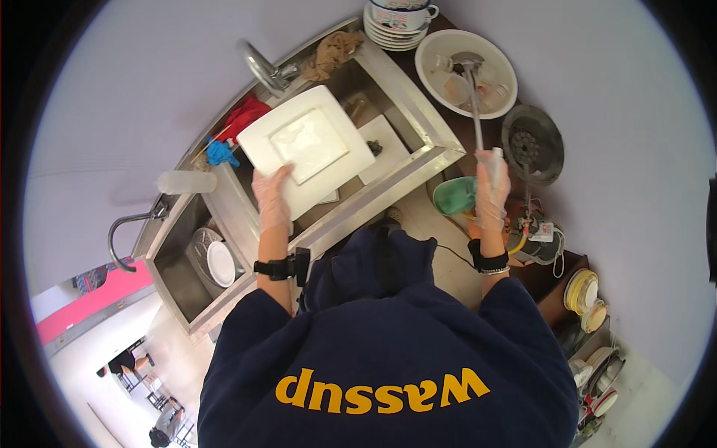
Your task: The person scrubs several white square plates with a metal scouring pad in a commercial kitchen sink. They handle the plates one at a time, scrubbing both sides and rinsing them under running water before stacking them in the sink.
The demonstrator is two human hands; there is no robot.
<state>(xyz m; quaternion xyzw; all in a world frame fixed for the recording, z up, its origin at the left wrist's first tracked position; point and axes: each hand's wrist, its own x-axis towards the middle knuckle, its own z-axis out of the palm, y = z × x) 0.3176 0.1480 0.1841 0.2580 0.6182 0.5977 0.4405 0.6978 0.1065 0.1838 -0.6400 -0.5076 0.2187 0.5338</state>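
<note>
In a clear plastic glove, my left hand (271, 196) grips the near left edge of a square white plate (358, 157), tilted over the steel sink (386, 84). My right hand (492, 190), also gloved, closes around the pale grip of a long-handled metal ladle (476, 112). The ladle's head lies inside a round white basin (424, 67) that holds clear cups and liquid. Below the raised plate, another white dish (392, 140) with a dark scrap on it rests in the sink. A green plastic container (452, 196) is just left of my right hand.
A curved faucet (260, 67), a brown cloth (333, 53), a red cloth (245, 117) and a blue glove-like item (221, 152) line the sink's back. Stacked plates (392, 40) stand beside the basin. A gas burner (532, 145) is at right. The second sink (182, 280) holds dishes.
</note>
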